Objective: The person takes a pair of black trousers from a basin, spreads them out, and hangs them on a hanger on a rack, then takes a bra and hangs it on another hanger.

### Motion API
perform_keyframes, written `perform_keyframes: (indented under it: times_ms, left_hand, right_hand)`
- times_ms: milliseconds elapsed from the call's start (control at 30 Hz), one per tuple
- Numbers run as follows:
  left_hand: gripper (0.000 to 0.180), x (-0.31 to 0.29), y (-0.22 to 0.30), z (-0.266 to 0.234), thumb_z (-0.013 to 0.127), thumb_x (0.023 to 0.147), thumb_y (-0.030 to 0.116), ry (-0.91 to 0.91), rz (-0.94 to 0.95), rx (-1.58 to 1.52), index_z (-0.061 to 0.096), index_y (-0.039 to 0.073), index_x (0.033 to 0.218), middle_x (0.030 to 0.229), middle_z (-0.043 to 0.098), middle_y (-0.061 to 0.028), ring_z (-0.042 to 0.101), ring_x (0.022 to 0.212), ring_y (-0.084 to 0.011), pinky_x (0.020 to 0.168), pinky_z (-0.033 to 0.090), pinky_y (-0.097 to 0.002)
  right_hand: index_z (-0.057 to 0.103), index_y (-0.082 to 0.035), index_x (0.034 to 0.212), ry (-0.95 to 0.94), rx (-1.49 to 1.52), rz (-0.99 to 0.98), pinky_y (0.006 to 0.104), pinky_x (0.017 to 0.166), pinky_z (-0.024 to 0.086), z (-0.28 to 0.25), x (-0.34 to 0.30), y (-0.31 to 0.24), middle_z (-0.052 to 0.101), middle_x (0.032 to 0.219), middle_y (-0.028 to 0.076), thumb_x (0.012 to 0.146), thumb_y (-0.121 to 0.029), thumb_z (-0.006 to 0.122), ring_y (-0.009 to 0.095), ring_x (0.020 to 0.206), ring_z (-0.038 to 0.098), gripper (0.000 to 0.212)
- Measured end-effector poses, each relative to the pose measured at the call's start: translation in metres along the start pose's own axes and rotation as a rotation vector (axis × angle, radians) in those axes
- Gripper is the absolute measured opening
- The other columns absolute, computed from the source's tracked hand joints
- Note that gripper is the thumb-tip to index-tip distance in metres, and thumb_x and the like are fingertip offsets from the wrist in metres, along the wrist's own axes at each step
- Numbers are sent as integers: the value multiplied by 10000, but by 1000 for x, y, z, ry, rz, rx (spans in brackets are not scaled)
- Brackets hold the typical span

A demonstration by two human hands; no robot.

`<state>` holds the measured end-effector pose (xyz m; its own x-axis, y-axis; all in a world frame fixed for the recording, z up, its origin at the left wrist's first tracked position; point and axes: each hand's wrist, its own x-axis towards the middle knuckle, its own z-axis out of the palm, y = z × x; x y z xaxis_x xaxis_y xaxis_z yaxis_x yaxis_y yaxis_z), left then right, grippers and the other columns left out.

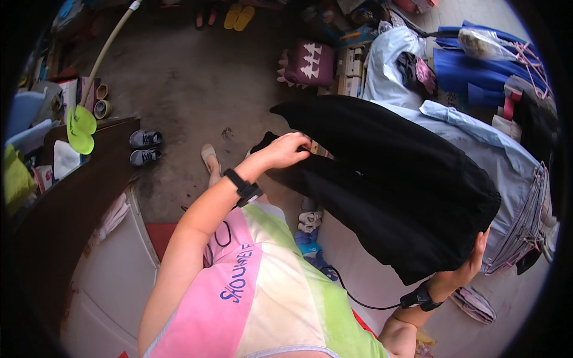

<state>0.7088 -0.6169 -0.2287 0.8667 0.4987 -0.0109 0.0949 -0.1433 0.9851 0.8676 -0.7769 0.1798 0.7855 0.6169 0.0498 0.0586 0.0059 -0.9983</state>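
Note:
Black trousers stretch across in front of me, their gathered elastic waistband at the right and the two legs spreading toward the left. Between the legs, my left hand has its fingers curled in and pinched at the cloth of the lower leg. At the waistband end, my right hand grips the trousers from the side, its fingers partly hidden by the fabric. Each wrist wears a black strap with a small device. Beneath the trousers' far side lies a pale blue sheet.
Blue cloth and a bundle of wire hangers lie at the right. A purple box stands beyond the trousers. Grey sneakers and yellow slippers rest on the floor. A green leaf-shaped piece hangs at the left.

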Motion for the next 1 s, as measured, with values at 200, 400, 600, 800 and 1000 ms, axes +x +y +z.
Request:
perform_keyframes:
  times_ms: [200, 400, 600, 800, 1000]
  left_hand:
    - [470, 68, 77, 58, 503, 918, 377, -676, -156, -83, 626, -14, 1148, 1170, 632, -188, 573, 1120, -297, 972, 420, -346]
    - [429, 71, 91, 78, 634, 871, 267, -669, -134, -990, 574, 7, 1207, 1194, 594, -79, 531, 1120, -164, 959, 399, -271]
    - [251, 55, 75, 29, 610, 915, 151, -337, -69, -1465, 592, 2, 1117, 1101, 636, -38, 574, 1001, -103, 917, 438, -265]
    - [258, 35, 110, -9, 652, 910, 237, 93, -113, -956, 623, -18, 935, 870, 656, -1, 551, 777, -61, 714, 476, -244]
    - [496, 23, 126, -16, 627, 924, 355, 609, 47, -157, 414, -16, 674, 585, 405, -125, 360, 540, -187, 502, 348, -319]
  right_hand:
    - [295, 46, 1436, 5, -301, -29, 355, 1072, 331, -12, -10, -1, 453, 1396, 166, 938, -169, 406, 253, 1259, 466, 553]
    - [291, 28, 1445, 48, 55, 102, 382, 1113, 301, -51, -6, 2, 432, 1426, 165, 932, -127, 420, 268, 1295, 443, 552]
    - [293, 1, 1447, -32, -9, 109, 392, 1118, 312, -63, 1, 29, 448, 1419, 149, 980, -81, 417, 252, 1306, 435, 490]
    - [393, 47, 1371, 40, -244, 25, 316, 1025, 403, -76, 6, 56, 553, 1279, 131, 961, -36, 501, 186, 1146, 550, 432]
    - [494, 29, 1281, 172, -794, -188, 224, 893, 429, -80, 13, 84, 609, 1113, 58, 991, -75, 492, 102, 989, 567, 308]
